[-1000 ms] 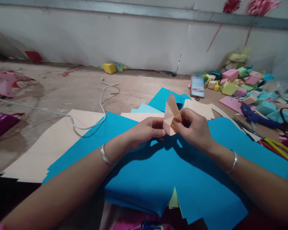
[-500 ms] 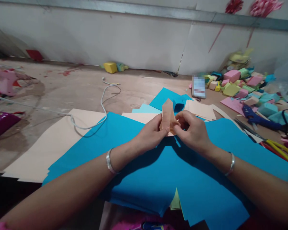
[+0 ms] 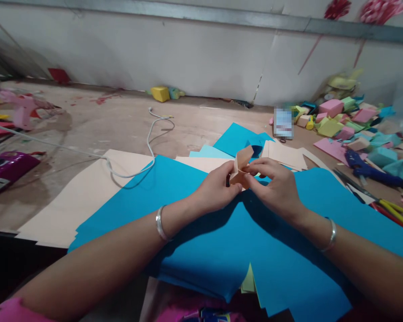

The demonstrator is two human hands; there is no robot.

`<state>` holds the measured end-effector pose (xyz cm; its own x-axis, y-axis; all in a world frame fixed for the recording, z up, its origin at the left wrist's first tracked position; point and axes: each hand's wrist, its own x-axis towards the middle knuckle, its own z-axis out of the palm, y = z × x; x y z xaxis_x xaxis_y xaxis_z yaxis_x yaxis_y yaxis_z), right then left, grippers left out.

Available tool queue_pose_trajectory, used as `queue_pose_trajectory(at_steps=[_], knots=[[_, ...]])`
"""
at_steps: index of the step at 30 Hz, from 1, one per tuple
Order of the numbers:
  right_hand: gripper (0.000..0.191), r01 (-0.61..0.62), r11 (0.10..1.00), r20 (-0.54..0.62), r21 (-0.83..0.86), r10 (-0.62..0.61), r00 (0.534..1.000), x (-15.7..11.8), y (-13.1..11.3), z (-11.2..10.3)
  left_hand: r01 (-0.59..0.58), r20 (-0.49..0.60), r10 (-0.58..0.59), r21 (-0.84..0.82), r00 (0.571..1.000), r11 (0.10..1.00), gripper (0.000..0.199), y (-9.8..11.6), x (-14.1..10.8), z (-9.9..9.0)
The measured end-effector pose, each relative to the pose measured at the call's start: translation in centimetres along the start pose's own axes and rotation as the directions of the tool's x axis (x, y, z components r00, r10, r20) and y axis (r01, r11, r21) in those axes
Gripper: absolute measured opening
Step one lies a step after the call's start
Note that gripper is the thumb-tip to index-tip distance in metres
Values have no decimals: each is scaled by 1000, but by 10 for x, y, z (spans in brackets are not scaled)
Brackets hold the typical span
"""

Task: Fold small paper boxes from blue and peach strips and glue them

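A small piece of folded peach paper (image 3: 243, 159) is held up between both hands, its upper flap standing tilted to the right. My left hand (image 3: 218, 187) is closed on the paper's left side, thumb at the lower edge. My right hand (image 3: 276, 184) pinches the right side between thumb and fingers; the fingertips partly hide the folds. Beneath the hands lie large blue paper sheets (image 3: 201, 250). Just behind them are a smaller blue sheet (image 3: 235, 134) and cut peach pieces (image 3: 284, 155).
Peach sheets (image 3: 87, 197) lie at left, crossed by a white cable (image 3: 150, 143). Folded paper boxes (image 3: 332, 108) heap at the back right, near a phone (image 3: 284, 123), a blue glue gun (image 3: 369, 170) and yellow-handled scissors (image 3: 396, 210). A purple device (image 3: 10, 172) sits at far left.
The folded peach paper has turned, its upright flap now leaning right and showing an open fold. Both hands still hold it. The whole view has shifted slightly.
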<state>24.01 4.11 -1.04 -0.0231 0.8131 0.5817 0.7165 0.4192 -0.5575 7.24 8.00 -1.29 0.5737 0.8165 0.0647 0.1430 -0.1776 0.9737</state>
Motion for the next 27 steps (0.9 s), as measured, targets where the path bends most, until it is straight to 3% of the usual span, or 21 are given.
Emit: queue_pose_trajectory(at_steps=[4,9,14,17,22,27], knots=[[8,-108,994,0,28,108,994,1,0,0,-128,6,130,214,991,968,15,8,-4,0],[18,-259,947,22,188,259,966,4,1,-1,-189,51,182,281,982,941,15,13,-5,0],[11,-161,965,13,209,162,987,5,1,-2,-134,29,132,123,991,983,32,9,-5,1],[8,-252,923,32,291,254,967,6,2,-3,-75,-24,74,-66,997,995,48,8,-6,0],[11,-351,876,65,330,350,935,7,6,-5,-158,-71,151,-101,986,982,24,10,-5,0],[12,-338,902,127,269,314,941,8,1,-6,-89,-92,77,-129,993,988,23,10,-1,-1]])
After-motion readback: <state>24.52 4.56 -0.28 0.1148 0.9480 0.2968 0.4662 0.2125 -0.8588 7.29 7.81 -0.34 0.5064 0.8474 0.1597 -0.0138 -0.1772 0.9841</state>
